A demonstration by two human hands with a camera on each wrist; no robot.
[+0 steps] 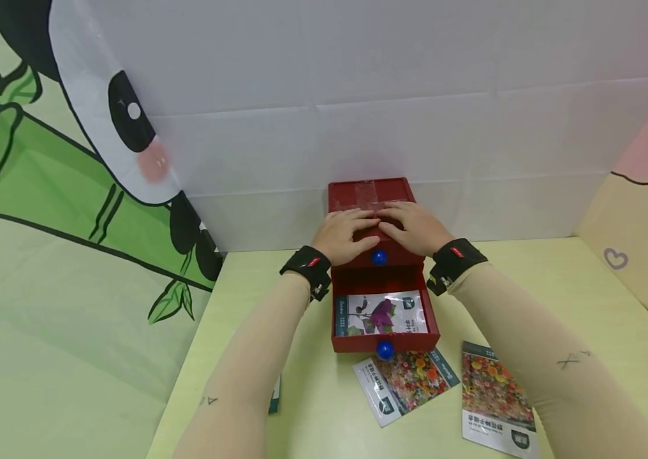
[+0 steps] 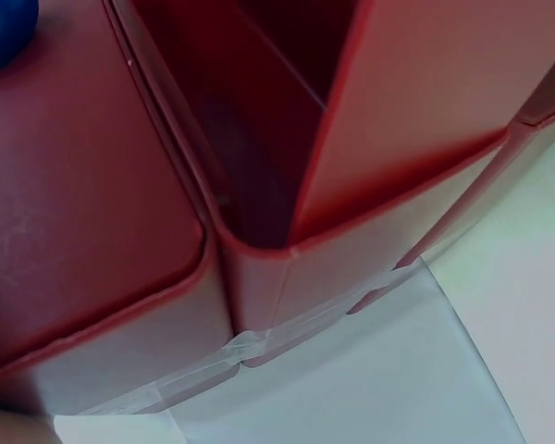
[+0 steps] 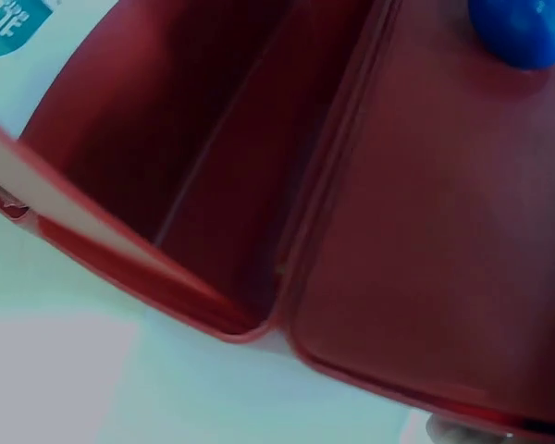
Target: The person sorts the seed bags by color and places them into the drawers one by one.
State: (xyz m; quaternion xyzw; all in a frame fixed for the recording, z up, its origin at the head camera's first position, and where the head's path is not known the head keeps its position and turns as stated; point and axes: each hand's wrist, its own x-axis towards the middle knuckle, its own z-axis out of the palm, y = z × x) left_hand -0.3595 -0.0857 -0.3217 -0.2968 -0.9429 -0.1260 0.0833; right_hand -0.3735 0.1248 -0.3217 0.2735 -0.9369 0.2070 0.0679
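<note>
My L hand (image 1: 349, 236) & R hand (image 1: 414, 227) rest atop the red drawer box (image 1: 341, 197), fingers loosely extended, nothing gripped. Box is abt midway along the worktop's (image 1: 576, 280) back edge, btm drawer (image 1: 355, 345) out twd front edge w/ flower packet (image 1: 384, 312) inside. Prob. light, stiff, slick; I'd steady its top, take drawer by blue knob (image 1: 384, 350).

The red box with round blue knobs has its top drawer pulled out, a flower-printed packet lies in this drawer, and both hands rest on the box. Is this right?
Not the top drawer: it is shut, and the red drawer directly below it is pulled out, as the head view shows. The rest stands.
</note>
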